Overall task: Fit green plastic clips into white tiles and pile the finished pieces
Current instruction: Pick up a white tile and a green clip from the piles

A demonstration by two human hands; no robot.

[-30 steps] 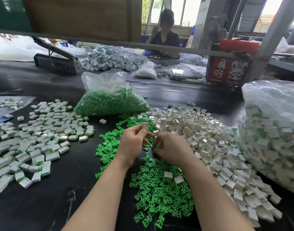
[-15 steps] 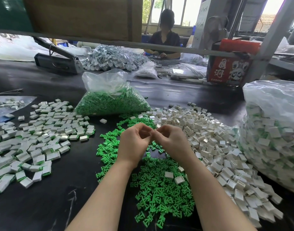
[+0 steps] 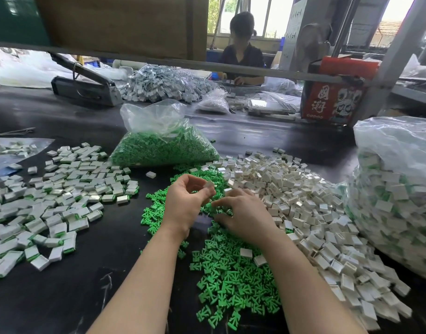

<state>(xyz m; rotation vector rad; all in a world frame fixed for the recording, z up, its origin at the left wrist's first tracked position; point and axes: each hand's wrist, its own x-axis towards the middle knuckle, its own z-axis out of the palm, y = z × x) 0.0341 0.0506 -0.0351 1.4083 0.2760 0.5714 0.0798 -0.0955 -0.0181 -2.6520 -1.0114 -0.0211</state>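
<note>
My left hand (image 3: 183, 206) is raised over the loose green clips (image 3: 231, 280) and pinches a white tile (image 3: 209, 185) between thumb and fingertips. My right hand (image 3: 245, 215) lies lower, just right of it, with its fingers spread down onto the green clips at the edge of the heap of empty white tiles (image 3: 303, 208). Whether it holds a clip is hidden under the fingers. The finished pieces (image 3: 57, 206), white with a green edge, lie spread out on the left.
A clear bag of green clips (image 3: 163, 148) stands behind the hands. A big clear bag of finished pieces (image 3: 395, 194) fills the right side. A heat sealer (image 3: 84, 89), a red box (image 3: 335, 100) and another person (image 3: 242, 54) are across the black table (image 3: 62, 297).
The hands, joined in front of me half a second ago, have parted. The left one has lifted with a white tile and the right one has dropped onto the clips.
</note>
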